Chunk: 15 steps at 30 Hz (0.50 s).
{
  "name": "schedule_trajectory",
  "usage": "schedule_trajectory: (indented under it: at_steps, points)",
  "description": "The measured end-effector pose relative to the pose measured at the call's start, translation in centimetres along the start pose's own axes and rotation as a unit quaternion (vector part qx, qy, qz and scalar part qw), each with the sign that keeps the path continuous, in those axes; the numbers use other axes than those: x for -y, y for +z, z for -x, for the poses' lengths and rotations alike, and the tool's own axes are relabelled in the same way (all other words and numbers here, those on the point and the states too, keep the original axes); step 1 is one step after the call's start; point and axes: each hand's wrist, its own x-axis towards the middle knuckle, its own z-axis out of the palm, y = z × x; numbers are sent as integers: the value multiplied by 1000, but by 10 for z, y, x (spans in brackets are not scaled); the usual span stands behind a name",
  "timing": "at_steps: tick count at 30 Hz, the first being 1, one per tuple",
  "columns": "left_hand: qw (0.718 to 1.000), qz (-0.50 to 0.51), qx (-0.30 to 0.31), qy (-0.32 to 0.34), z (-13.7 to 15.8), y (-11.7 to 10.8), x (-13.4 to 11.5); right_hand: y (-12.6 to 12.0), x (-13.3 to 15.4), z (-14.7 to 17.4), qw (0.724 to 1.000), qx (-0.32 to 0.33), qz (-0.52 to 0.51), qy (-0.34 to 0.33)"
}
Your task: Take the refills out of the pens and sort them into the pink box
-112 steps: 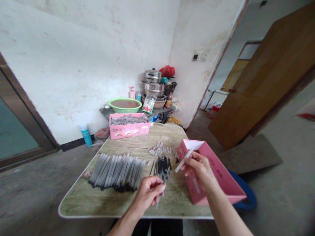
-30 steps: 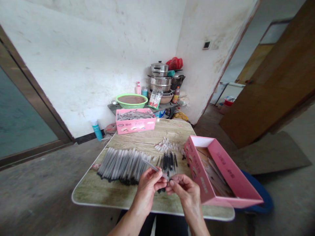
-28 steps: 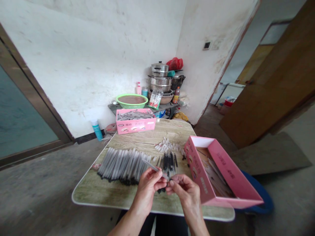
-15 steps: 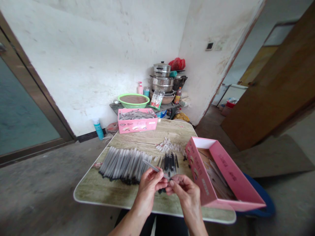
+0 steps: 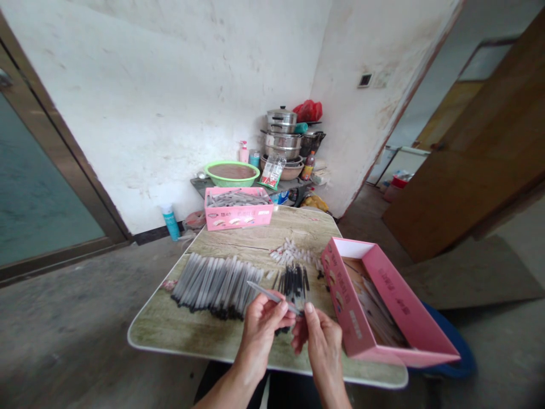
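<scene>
My left hand pinches a translucent grey pen between thumb and fingers, its clear end pointing up and left. At the pen's dark lower end is my right hand, fingers curled and thumb pressed against that end. Just left of the hands, a long row of similar pens lies side by side with black ends toward me. Behind my fingers lies a bunch of black-filled refills, partly hidden. Beyond them small white pieces, possibly pen tips or caps, are scattered.
A pink box full of pens stands at the table's far edge. An open pink box with some thin clear pieces sits at the right edge. Behind the table, a low shelf holds a green basin and stacked pots.
My right hand has turned, and its thumb has moved up onto the pen's dark end. The left hand keeps its pinch on the pen, with little movement.
</scene>
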Motion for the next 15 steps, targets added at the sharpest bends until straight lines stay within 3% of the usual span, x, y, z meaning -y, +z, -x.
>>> schedule_trajectory:
  at_steps: [5, 11, 15]
  points:
    - [1000, 10, -21, 0, -3, -2, 0, -2, 2, -1, 998, 44, -36, -17]
    - [1000, 4, -7, 0, -1, -1, 1, -2, 2, 0, 999, 25, 48, -2]
    - [1000, 0, -12, 6, -2, -3, 2, -3, 1, -1, 998, 58, 10, -20]
